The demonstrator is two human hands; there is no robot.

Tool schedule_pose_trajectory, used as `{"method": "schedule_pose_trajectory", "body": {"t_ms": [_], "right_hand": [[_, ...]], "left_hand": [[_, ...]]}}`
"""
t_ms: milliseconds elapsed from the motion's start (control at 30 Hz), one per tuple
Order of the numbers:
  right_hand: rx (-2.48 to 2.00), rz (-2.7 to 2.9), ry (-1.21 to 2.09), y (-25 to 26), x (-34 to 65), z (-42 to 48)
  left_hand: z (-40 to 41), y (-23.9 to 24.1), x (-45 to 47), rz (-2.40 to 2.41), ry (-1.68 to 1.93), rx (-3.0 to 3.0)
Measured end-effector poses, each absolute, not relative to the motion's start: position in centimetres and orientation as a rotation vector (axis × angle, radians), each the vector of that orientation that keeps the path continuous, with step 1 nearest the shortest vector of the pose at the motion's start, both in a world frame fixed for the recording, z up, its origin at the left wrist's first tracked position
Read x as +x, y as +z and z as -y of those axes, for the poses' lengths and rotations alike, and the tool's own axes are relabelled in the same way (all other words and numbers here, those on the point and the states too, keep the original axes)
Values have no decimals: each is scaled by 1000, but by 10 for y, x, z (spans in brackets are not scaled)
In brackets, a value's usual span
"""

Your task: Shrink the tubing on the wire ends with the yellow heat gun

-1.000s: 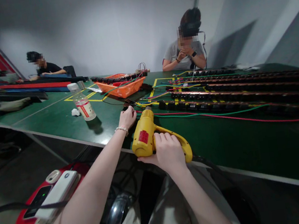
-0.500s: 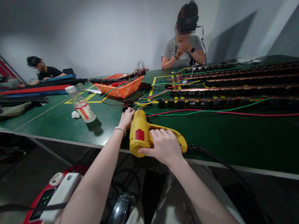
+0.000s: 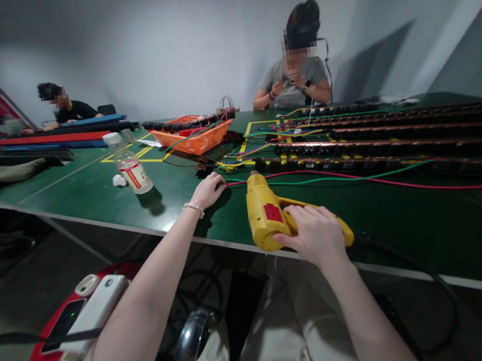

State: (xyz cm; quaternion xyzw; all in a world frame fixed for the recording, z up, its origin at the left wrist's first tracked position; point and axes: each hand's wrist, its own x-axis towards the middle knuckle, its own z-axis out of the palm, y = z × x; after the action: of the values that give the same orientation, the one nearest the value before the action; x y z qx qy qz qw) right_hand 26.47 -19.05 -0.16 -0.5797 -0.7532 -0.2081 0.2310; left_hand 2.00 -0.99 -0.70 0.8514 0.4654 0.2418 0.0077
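Note:
My right hand (image 3: 314,231) is wrapped around the handle of a yellow heat gun (image 3: 263,210), whose nozzle points away from me toward the wires. A red label marks the gun's side. To its left, my left hand (image 3: 209,190) is closed low over the table, with the ends of a red wire (image 3: 374,181) and a green wire (image 3: 356,177) at its fingertips. Just beyond lie dark wire ends (image 3: 206,165) and a long black strip (image 3: 310,162) with coloured leads. The exact pinch is partly hidden by my fingers.
On the green table (image 3: 174,213) stand a plastic bottle (image 3: 133,168) and an orange basket (image 3: 195,141). More black strips (image 3: 395,139) lie at right. A co-worker (image 3: 293,76) sits opposite, another (image 3: 66,106) far left. The gun's black cable (image 3: 431,274) hangs over the table edge.
My right hand has carried the heat gun to the right, away from my left hand. My left hand stays nearly in place. The co-worker opposite has lowered their hands from the face.

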Motion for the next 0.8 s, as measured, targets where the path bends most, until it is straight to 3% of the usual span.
{"method": "schedule_pose_trajectory", "body": {"t_ms": [233, 800], "right_hand": [[-1621, 2027, -609, -7, 282, 201], [-1667, 2122, -414, 8, 259, 205]], "left_hand": [[14, -5, 24, -1927, 724, 2434], [11, -6, 27, -2100, 620, 2499]]}}
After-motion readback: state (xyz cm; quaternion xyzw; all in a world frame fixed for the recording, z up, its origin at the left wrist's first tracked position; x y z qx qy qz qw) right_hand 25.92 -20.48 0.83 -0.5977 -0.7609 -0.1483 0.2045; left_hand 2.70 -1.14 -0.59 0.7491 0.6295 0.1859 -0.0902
